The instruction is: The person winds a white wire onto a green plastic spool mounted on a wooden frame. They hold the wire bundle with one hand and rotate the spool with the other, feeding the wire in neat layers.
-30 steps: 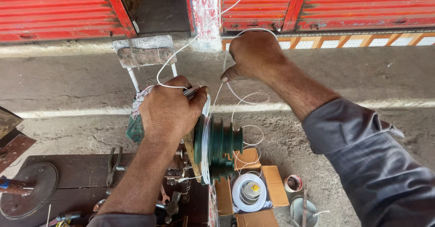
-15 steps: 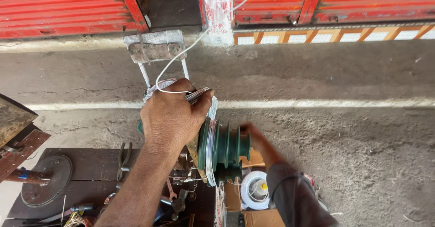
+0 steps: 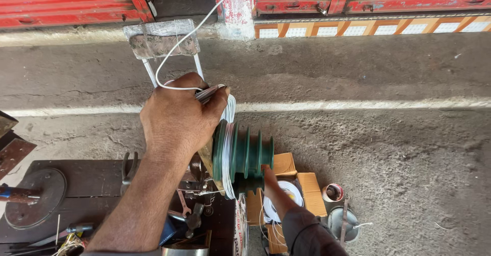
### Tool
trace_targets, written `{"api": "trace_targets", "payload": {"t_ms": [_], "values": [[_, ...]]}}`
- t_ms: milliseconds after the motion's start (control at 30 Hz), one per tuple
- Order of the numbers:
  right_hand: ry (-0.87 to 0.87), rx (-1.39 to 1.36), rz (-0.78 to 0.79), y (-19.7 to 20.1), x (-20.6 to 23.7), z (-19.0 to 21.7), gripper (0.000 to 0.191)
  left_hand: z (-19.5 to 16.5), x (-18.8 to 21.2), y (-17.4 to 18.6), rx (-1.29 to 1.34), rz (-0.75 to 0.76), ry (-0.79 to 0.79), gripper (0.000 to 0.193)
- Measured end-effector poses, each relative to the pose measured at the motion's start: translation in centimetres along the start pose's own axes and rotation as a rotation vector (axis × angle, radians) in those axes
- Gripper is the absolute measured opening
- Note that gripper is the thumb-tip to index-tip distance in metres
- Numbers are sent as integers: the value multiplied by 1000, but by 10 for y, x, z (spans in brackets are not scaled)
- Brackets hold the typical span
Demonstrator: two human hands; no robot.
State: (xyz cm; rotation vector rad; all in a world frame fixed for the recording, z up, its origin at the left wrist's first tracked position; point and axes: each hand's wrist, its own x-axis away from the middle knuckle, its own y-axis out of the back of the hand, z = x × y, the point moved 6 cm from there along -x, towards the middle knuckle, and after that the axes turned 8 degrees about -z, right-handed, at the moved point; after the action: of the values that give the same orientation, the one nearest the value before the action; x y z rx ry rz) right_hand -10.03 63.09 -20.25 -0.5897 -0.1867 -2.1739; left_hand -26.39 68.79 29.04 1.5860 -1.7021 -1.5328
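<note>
**Right hand drops from the wire to below the former**

- Right hand (image 3: pixel 270 182): a second ago raised out ahead, pinching the white wire (image 3: pixel 176 51) beside the left hand (image 3: pixel 176 118); half a second ago already lowered beside the green stepped former (image 3: pixel 245 154); now tucked under the former's right end, mostly hidden, only wrist and dark sleeve showing.
- White wire: the loose loops that hung below the raised right hand are gone; one strand runs up and away from the left hand.
- View: shifted rightward; the padded frame (image 3: pixel 161 39) now sits further left.
</note>
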Motion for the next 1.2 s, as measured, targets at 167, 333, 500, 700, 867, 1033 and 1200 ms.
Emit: {"api": "trace_targets", "payload": {"t_ms": [167,333,500,700,867,1033,1200], "values": [[415,702,-21,-22,104,7,19,1,0,-1,16,-70,-72,42],[1085,831,3,-33,215,54,28,5,-2,0,42,-117,-72,40],[1647,1027,-27,-28,257,167,21,4,-3,2,22,-57,-23,41],[2133,922,-67,-19,306,299,30,2,-1,8,15,-65,-26,42],[1738,633,75,-21,211,378,39,4,-2,7,44,-36,-14,42],[977,261,199,-21,51,303,41,5,-1,4,39,-4,7,41],[246,82,257,-17,-34,127,25,5,0,7,66,-76,-48,38]]}}
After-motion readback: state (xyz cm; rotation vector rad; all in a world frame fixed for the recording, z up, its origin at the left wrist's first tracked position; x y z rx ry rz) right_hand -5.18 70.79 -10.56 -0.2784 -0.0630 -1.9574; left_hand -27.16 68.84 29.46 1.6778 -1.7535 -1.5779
